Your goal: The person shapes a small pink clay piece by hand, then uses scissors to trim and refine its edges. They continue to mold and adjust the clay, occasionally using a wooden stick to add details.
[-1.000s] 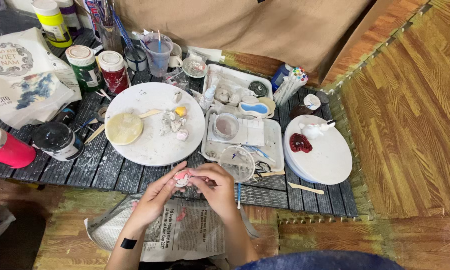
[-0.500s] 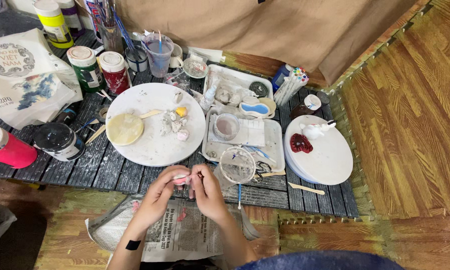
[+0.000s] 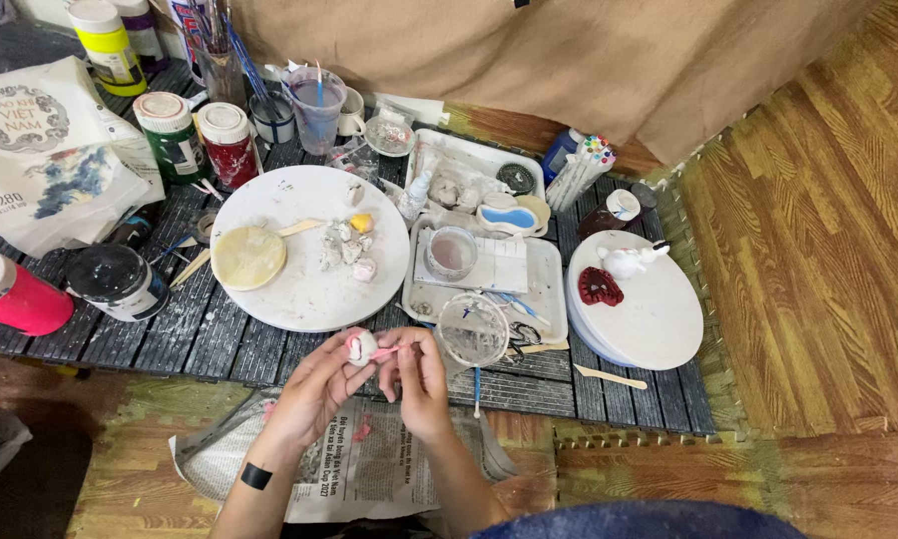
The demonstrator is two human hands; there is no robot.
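Both hands sit slightly higher and closer to the table edge than half a second ago; the small figure has turned a little between them, and the view has barely shifted. Nothing on the table has moved.

Left hand (image 3: 314, 394): fingers curled closed around a small white clay figure (image 3: 361, 347) with a red mark, pinched at the fingertips, just over the near edge of the slatted dark table (image 3: 220, 334).

Right hand (image 3: 417, 377): fingers closed on a thin pink tool (image 3: 387, 351), its tip touching the figure's right side.

Just right of the right fingers: a clear plastic cup (image 3: 474, 329), a blue-handled brush below it. Beyond the fingertips: a large white round plate (image 3: 309, 250) bearing a pale yellow disc (image 3: 248, 258) and small clay bits. Farther right: a white tray (image 3: 489, 265), then a second white plate (image 3: 637, 299) with a red piece (image 3: 600, 287). Beneath the wrists: a sheet of newspaper (image 3: 359, 469) on the floor. Well left of the left fingers: a pink bottle (image 3: 10, 294) lying on its side.
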